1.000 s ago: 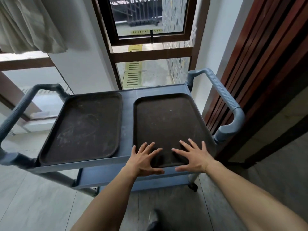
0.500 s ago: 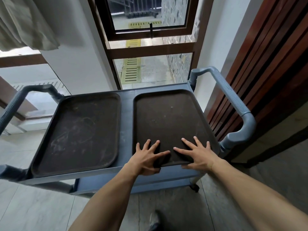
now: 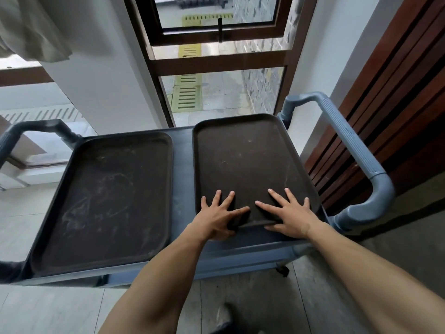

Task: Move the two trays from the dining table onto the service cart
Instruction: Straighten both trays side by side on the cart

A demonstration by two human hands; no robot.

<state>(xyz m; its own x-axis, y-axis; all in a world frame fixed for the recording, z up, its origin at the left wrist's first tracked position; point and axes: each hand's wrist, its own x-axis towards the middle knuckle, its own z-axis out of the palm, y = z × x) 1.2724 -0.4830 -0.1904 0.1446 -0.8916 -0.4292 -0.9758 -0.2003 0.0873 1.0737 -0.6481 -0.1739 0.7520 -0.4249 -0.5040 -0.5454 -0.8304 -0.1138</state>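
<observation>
Both trays lie on the service cart [image 3: 183,165]; my left hand [image 3: 218,219] and right hand [image 3: 290,216] press flat, fingers spread, on the right tray [image 3: 248,160] at lower centre. Next: lift off.

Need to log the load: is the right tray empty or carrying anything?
Empty. The right tray shows only its bare dark surface; nothing sits on it except the left hand and right hand, fingers spread at its near edge.
</observation>
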